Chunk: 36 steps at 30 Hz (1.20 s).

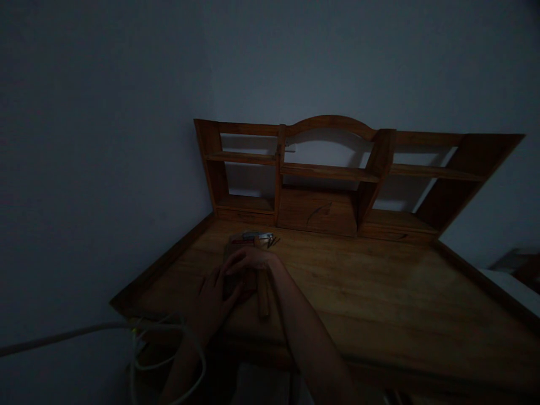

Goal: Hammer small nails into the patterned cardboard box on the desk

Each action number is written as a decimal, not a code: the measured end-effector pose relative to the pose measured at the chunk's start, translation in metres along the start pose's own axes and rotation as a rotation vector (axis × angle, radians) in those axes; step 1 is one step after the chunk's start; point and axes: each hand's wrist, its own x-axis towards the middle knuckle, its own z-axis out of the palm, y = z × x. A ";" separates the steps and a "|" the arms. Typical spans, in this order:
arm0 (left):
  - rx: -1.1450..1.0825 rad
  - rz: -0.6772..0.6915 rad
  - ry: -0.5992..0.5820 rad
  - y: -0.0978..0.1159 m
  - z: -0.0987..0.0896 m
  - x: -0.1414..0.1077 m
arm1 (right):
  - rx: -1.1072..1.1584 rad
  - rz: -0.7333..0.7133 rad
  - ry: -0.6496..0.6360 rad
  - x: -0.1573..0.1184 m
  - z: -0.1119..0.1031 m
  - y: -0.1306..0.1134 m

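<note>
My left hand (208,306) lies at the left side of a dark reddish block-like object (244,284) on the desk, its thumb over the near part. From the right, my right hand (247,259) reaches across the top of the same object, its fingers bent and meeting the left fingers. Both hands hold it; dim light hides its exact kind. Along its right side lies a narrow wooden strip (262,295), passing under my right wrist. Beyond the hands lie a silver metal tool (257,235) and several thin dark pieces (274,242), too small to name.
The wooden desk (358,287) carries a hutch (320,211) with shelves and small drawers along its back. A wall stands close on the left. A pale cable (84,330) loops in front of my left forearm. The room is dark.
</note>
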 end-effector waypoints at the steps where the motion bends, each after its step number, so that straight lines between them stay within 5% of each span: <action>1: -0.002 0.002 -0.007 0.000 0.000 0.000 | -0.013 0.003 -0.008 0.000 0.000 0.000; 16: -0.064 -0.040 0.035 0.005 0.001 0.002 | -0.122 -0.023 -0.078 0.001 -0.001 -0.003; 36: -0.010 0.014 -0.004 0.000 0.002 0.000 | -0.157 -0.041 0.036 0.002 0.003 -0.001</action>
